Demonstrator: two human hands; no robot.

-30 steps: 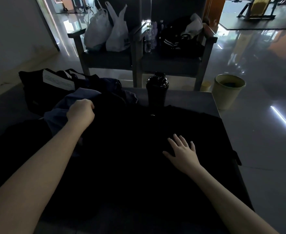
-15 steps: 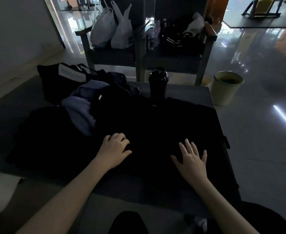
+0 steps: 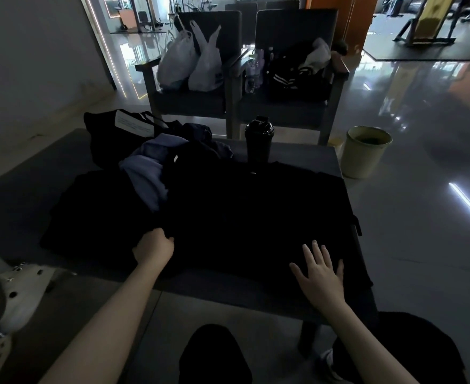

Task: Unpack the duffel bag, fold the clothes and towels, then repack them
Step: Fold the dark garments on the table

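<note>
A black garment (image 3: 256, 212) lies spread flat over the low dark table (image 3: 305, 155). My left hand (image 3: 153, 248) grips its near left edge, fingers curled into the cloth. My right hand (image 3: 321, 270) lies flat on the garment's near right part, fingers straight and spread. A pale blue-grey garment (image 3: 145, 176) is bunched at the left among dark clothes. Behind it sits the black duffel bag (image 3: 109, 137) with a white label. Another black cloth (image 3: 89, 212) lies to the left of my left hand.
A black shaker bottle (image 3: 258, 141) stands at the table's far edge. Two dark chairs behind hold white plastic bags (image 3: 192, 65) and a black striped bag (image 3: 292, 76). A pale green bin (image 3: 365, 151) stands on the floor at right. A light clog (image 3: 20, 289) sits at left.
My left hand came back from the clothes pile to the black garment's near left edge and took hold of it. My right hand slid toward me along the garment. The view pulled back.
</note>
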